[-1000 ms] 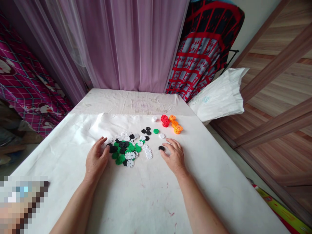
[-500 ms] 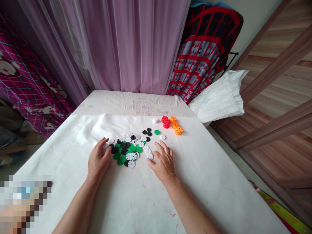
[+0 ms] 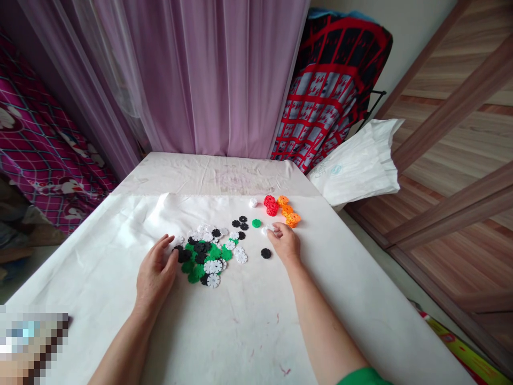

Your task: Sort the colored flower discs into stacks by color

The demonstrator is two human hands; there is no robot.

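My left hand (image 3: pixel 155 270) rests on the table at the left edge of a loose pile of notched discs, its fingers apart beside some black discs (image 3: pixel 183 254). Green discs (image 3: pixel 194 274) and white discs (image 3: pixel 213 280) lie in the same pile. My right hand (image 3: pixel 285 243) is closed at the fingertips on white discs (image 3: pixel 267 229), right of a green disc (image 3: pixel 256 223). Below its fingertips lies a single black disc (image 3: pixel 265 253). Red discs (image 3: pixel 271 205) and orange discs (image 3: pixel 292 219) are stacked just beyond my right hand.
A white cloth covers the table (image 3: pixel 224 342). A white bag (image 3: pixel 356 163) stands at its far right corner. A small white stack (image 3: pixel 253 202) is left of the red discs. A pixelated object (image 3: pixel 32 342) lies at the lower left.
My right hand has moved right and away from the pile to the white discs, and its fingers have closed. A black disc now lies apart where that hand was. The view has shifted slightly.
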